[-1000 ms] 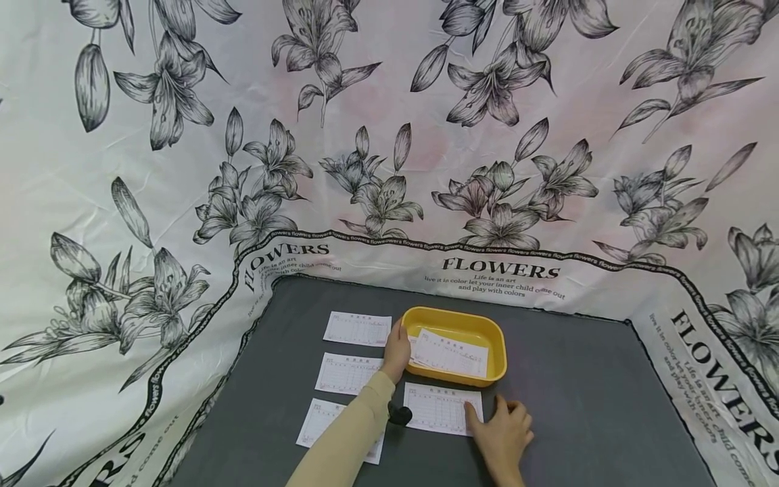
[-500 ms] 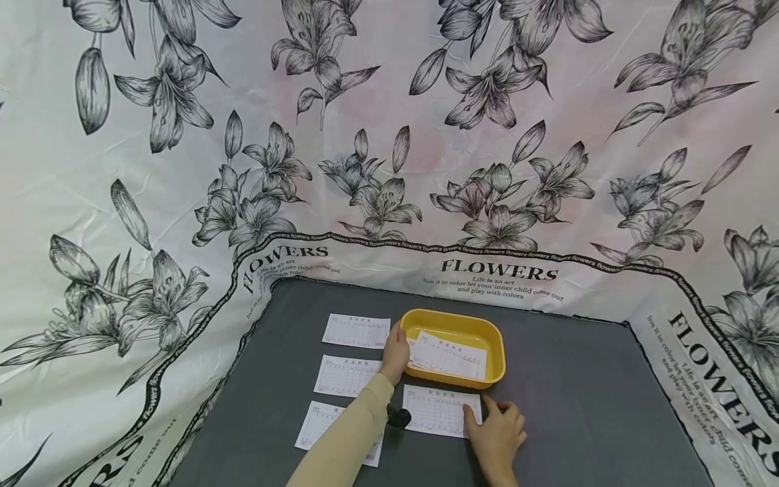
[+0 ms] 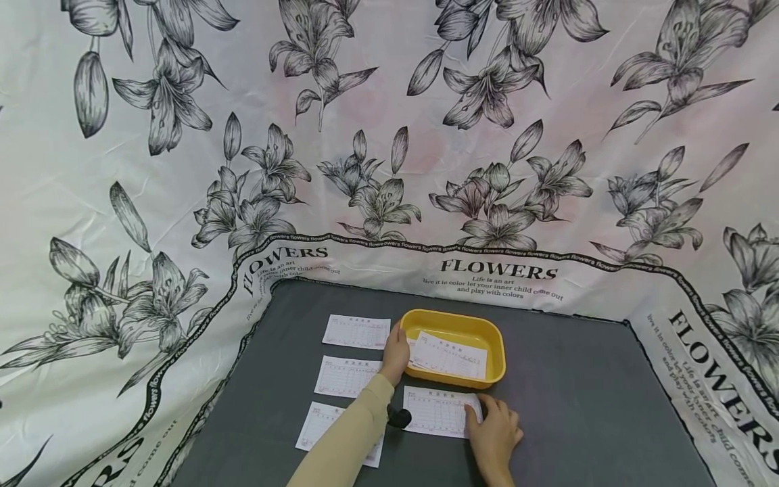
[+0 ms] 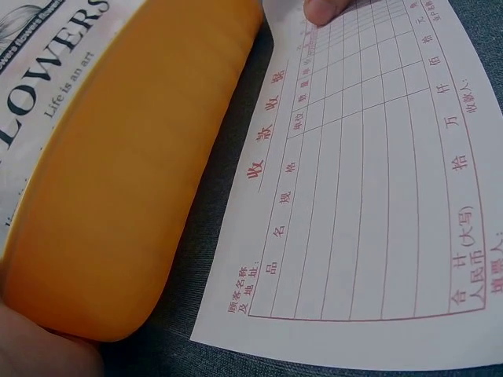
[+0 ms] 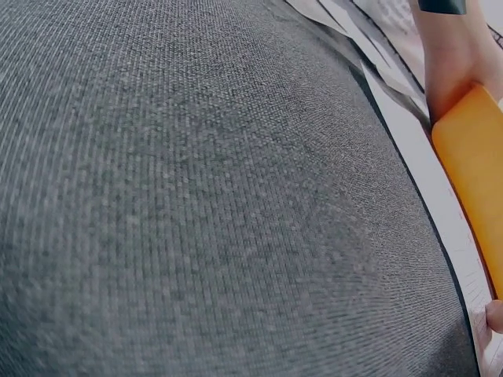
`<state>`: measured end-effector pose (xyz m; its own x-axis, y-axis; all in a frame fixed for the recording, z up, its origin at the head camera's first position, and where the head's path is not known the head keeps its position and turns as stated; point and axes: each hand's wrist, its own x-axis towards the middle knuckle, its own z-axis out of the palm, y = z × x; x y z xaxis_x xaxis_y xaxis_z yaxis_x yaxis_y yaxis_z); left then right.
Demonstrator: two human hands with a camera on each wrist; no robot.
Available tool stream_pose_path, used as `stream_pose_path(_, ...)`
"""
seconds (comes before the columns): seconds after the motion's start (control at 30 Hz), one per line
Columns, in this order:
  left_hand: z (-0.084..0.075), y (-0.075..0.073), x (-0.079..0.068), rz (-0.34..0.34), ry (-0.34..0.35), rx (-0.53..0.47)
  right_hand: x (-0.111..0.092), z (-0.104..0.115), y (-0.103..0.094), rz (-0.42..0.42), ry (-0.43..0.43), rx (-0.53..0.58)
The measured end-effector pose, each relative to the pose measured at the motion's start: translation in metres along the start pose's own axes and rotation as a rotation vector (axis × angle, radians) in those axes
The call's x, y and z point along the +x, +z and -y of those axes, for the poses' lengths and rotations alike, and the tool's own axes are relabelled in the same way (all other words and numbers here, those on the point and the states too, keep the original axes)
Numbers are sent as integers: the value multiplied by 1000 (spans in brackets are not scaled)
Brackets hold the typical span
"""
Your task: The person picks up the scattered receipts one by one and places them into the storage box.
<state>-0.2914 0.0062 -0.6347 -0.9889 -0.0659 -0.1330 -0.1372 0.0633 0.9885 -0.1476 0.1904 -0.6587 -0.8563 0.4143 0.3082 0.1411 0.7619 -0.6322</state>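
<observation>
My left hand (image 3: 397, 352) grips the left wall of a yellow plastic tray (image 3: 465, 325). Paper receipt slips (image 3: 453, 355) lie inside the tray, overlapping. In front of the tray is another receipt slip (image 3: 433, 412), printed with a red table. My right hand (image 3: 498, 433) pinches this slip at its right end, thumb on the printed face and the other fingers bent at the edge. The left wrist view shows one fingertip (image 4: 322, 9) on the slip, beside the orange-looking tray wall (image 4: 141, 181). The right wrist view mostly holds dark cloth.
Three more receipt slips lie in a column at left: a far one (image 3: 356, 331), a middle one (image 3: 345, 375) and a near one (image 3: 319, 426) partly under the left sleeve (image 3: 347, 433). Grey cloth (image 3: 584, 392) covers the table. A flower-printed curtain (image 3: 377, 101) surrounds it.
My right hand has shifted slightly left along the right end of the front slip, its fingers drawing closer to the edge. The left hand and tray stay in place.
</observation>
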Motion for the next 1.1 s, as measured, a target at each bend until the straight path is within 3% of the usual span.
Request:
stream_pose_path(0.4, -1, -1, -3, 1, -8, 8, -2, -2, -1, -43, -92, 30)
stream_pose_path(0.67, -2, 0, -2, -5, -9, 13, -3, -2, -4, -57, -101, 108)
stream_pose_path(1.1, -2, 0, -2, -2, -2, 11, 5, 9, -25, -172, -173, 183)
